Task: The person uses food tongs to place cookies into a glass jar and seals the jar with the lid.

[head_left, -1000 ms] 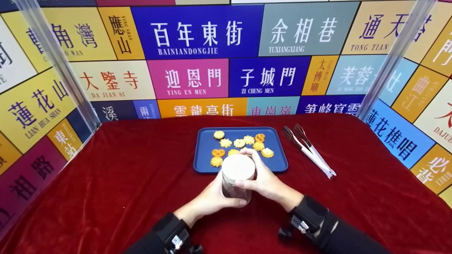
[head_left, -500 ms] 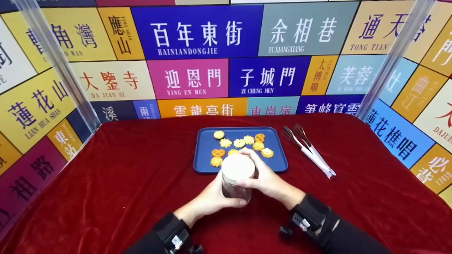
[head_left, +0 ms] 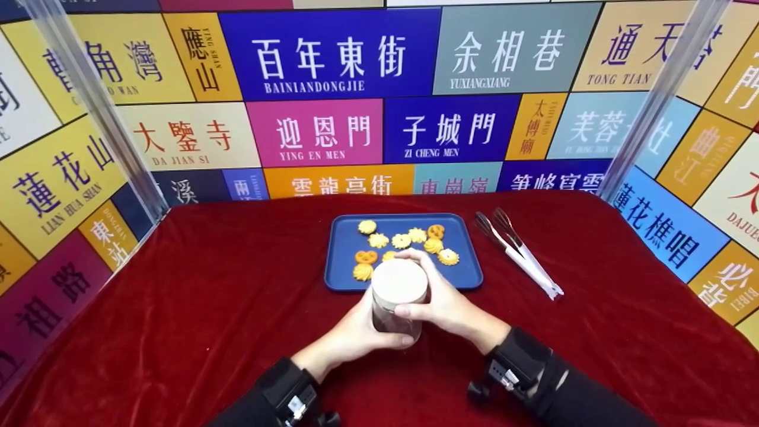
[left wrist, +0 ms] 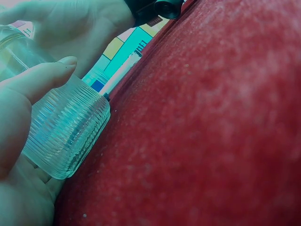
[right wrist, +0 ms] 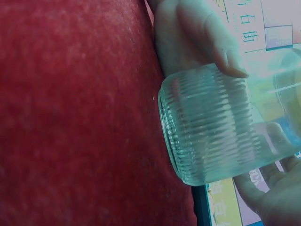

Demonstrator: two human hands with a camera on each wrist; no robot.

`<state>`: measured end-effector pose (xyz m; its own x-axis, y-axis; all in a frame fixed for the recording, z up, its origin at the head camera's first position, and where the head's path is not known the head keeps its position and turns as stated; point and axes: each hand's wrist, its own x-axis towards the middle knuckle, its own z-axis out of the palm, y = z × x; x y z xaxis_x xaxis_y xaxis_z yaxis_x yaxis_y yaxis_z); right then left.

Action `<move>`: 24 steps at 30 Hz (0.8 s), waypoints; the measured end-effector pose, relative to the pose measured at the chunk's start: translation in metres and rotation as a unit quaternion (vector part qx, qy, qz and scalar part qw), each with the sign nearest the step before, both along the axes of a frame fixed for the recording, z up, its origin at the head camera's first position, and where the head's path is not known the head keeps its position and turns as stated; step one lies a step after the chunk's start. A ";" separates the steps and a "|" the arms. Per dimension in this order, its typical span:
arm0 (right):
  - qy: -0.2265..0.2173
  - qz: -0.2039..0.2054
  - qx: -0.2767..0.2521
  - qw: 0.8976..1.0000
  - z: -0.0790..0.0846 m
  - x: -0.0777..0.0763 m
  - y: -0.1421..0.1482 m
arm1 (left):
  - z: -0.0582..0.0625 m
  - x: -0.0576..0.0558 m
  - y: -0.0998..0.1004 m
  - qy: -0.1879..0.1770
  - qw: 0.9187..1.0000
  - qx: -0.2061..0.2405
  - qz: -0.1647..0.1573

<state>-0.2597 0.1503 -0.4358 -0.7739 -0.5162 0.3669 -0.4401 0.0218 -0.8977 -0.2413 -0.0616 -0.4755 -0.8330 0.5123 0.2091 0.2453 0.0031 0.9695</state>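
Observation:
A clear ribbed glass jar with a round pale lid stands upright on the red cloth. My left hand grips the jar's body low down, thumb across the near side. Up at the lid, my right hand holds the rim, its thumb on the near edge and fingers reaching round the far side. In the left wrist view the ribbed lower wall of the jar shows beneath the left thumb. No contents show through the glass.
Behind the jar lies a blue tray bearing several cookies, some flower-shaped and some pretzel-shaped. White-handled tongs rest on the red cloth to the tray's right. A panelled wall rises at the back.
My right hand shifts very slightly at the lid, the wrist moving a little out and back. The left hand and the jar stay in place.

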 end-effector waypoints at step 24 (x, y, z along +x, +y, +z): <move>-0.021 -0.025 0.023 0.999 0.004 0.001 0.000 | 0.001 0.001 0.000 -0.001 1.000 -0.005 0.005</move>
<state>-0.2585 0.1499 -0.4322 -0.8140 -0.4912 0.3101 -0.3989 0.0846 -0.9131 -0.2403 -0.0619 -0.4747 -0.8388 0.5050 0.2033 0.2439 0.0147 0.9697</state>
